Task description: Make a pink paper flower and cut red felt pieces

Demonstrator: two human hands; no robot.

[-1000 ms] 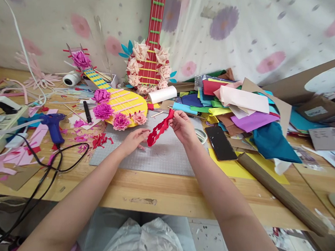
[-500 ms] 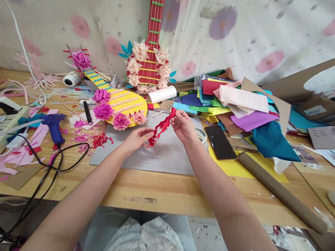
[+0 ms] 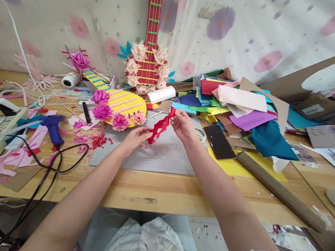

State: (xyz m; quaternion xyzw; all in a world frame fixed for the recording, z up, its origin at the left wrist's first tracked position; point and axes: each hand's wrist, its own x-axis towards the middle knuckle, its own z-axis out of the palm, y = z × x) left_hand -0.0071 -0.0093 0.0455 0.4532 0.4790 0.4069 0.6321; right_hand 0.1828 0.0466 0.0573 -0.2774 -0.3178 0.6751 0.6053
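A red scalloped paper strip (image 3: 159, 127) stretches between both hands above the grey cutting mat (image 3: 164, 156). My left hand (image 3: 134, 138) pinches its lower end. My right hand (image 3: 182, 125) pinches its upper end, fingers closed. Just left of the hands lies a yellow paper guitar (image 3: 122, 102) decorated with pink and magenta paper flowers.
A blue glue gun (image 3: 52, 124) with a black cord lies at left among pink scraps. A red paper guitar (image 3: 151, 33) leans on the wall. A stack of coloured paper (image 3: 240, 109), a black phone (image 3: 218, 141) and a brown cardboard tube (image 3: 279, 191) lie at right.
My left hand lifted off the mat and closed on the strip's lower end. The right hand held almost still.
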